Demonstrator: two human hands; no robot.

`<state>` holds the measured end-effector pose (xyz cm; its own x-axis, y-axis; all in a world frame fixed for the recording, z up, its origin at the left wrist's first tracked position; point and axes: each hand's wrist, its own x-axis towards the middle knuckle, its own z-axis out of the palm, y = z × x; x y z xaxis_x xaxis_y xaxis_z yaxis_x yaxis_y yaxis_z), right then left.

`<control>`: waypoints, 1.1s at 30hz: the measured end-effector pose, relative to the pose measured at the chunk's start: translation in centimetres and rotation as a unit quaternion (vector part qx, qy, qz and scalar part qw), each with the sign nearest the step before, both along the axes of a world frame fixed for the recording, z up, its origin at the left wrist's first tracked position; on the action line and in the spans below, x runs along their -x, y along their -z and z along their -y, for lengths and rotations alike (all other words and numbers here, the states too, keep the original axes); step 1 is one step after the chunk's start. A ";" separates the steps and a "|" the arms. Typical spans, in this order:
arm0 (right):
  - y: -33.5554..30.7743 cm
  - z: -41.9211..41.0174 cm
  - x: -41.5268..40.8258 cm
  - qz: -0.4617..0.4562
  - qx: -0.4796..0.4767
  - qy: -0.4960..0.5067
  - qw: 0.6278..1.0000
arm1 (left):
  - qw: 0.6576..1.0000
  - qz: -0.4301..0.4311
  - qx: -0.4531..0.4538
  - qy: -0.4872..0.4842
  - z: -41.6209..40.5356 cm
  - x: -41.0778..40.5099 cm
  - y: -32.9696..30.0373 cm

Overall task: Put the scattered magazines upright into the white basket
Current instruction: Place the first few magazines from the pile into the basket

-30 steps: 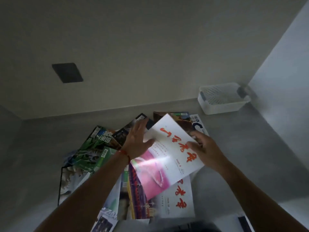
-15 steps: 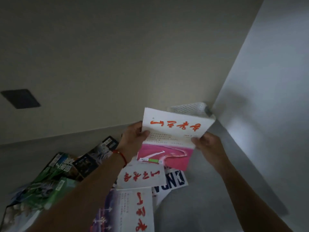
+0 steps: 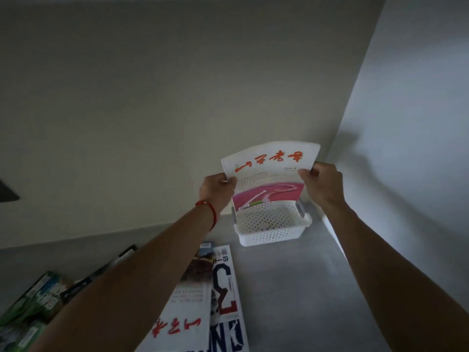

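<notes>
Scattered magazines lie flat on the grey tabletop at lower left. The left hand and right hand each pinch a side edge of a white-and-pink magazine, holding it upright, its lower edge just inside the white basket, apparently to stand it on end.

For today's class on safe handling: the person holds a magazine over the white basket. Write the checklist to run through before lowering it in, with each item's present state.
1. Both hands hold the magazine: left hand and right hand at its side edges. Ok.
2. Magazine upright: ok, though its top edge bows.
3. Lower edge inside the white basket: looks so; whether it touches the floor, cannot tell.
4. Basket free of other magazines: ok.
5. Basket steady on the surface: cannot tell.
</notes>
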<state>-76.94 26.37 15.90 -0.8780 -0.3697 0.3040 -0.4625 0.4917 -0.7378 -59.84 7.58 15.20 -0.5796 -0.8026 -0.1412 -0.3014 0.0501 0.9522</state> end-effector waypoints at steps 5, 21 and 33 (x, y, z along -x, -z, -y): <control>3.1 0.5 3.6 0.028 -0.036 -0.018 0.999 | 0.998 0.005 -0.061 -0.023 0.9 3.5 3.0; 7.8 4.1 6.7 0.137 -0.046 0.014 0.989 | 0.995 0.087 -0.005 -0.051 2.9 7.5 7.6; 8.0 5.2 6.4 0.264 -0.008 -0.063 0.962 | 0.993 0.120 -0.006 -0.013 3.5 9.1 8.3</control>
<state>-83.36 21.21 7.93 -0.8563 -0.4846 -0.1786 -0.0825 0.4697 -0.8790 -68.95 4.11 6.86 -0.5071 -0.8143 -0.2824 -0.5201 0.0278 0.8536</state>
